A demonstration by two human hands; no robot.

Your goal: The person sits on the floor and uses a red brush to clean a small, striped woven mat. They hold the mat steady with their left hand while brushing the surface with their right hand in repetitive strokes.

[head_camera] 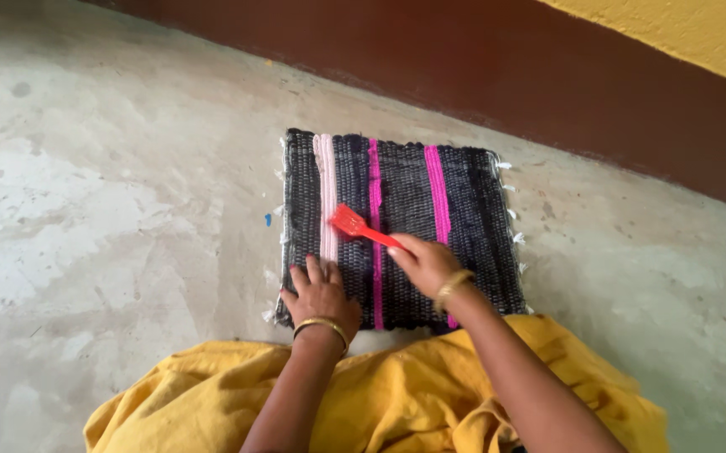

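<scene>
Brushing is the step in hand, judged from the head view: the right hand (424,262) is closed around the handle of a small red plastic brush (361,226), whose bristled head rests on the dark woven rag mat with pale pink and bright pink stripes (464,226), just between the pale stripe and the first bright one. The left hand (321,294) lies flat and open on the mat's near left corner, fingers spread, gripping nothing and seemingly pinning the cloth down. The mat lies flat on the rough grey concrete floor (111,184), directly in front of the person's lap, which is covered by yellow cloth (396,394) touching the mat's near edge. A gold bangle shows on each wrist. As a judgement, the next stroke calls for steady pressure from the flat hand so the mat does not slide or bunch, and for keeping the brush running along the weave. White fringe ends stick out along the mat's left and right edges and could catch the bristles. Open floor spreads wide to the left and to the right; beyond the far edge a strip of floor separates the mat from the dark maroon base band of the wall (497,75), with yellow wall (698,33) above.
</scene>
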